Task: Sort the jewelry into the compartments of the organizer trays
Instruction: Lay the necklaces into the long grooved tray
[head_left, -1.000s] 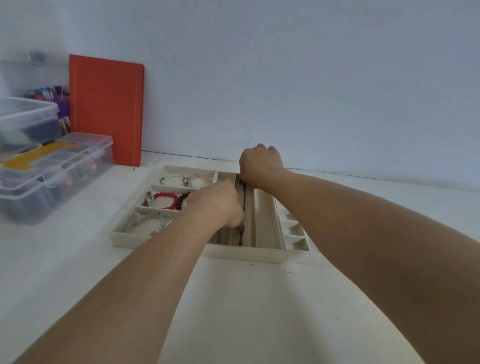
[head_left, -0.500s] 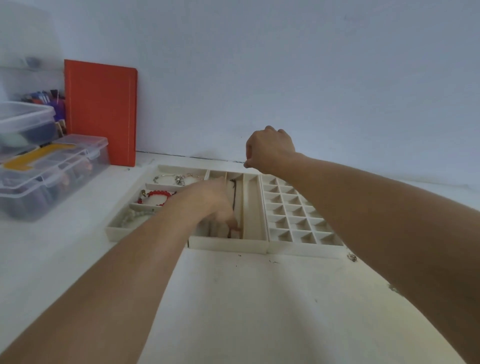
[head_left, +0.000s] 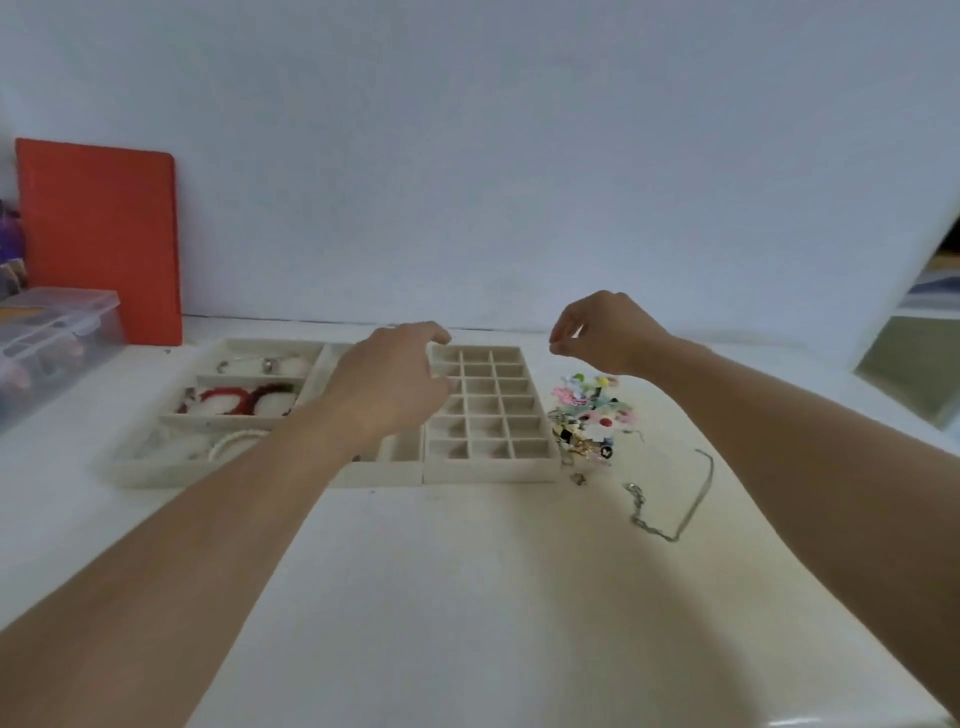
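Note:
Three beige organizer trays stand side by side. The left tray (head_left: 156, 470) holds a red bead bracelet (head_left: 234, 401), a white bead bracelet (head_left: 234, 441) and silver pieces in its wide compartments. The middle long-slot tray (head_left: 400, 453) lies partly under my left hand (head_left: 395, 382), which hovers with relaxed fingers and holds nothing. The grid tray (head_left: 488, 470) has small square cells that look bare. My right hand (head_left: 605, 332) hangs in the air, fingers loosely curled, above a pile of colourful small jewelry (head_left: 589, 415). A silver chain necklace (head_left: 675, 512) lies on the table near the pile.
A red board (head_left: 98, 239) leans on the wall at the back left. A clear plastic box (head_left: 57, 332) with a lid sits in front of it. The white table (head_left: 467, 597) stretches toward me. A white ledge edge (head_left: 914, 364) shows at the far right.
Both hands have lifted out of the long-slot tray. My right hand has moved right, over the jewelry pile. The view has swung right, bringing the pile and chain into sight.

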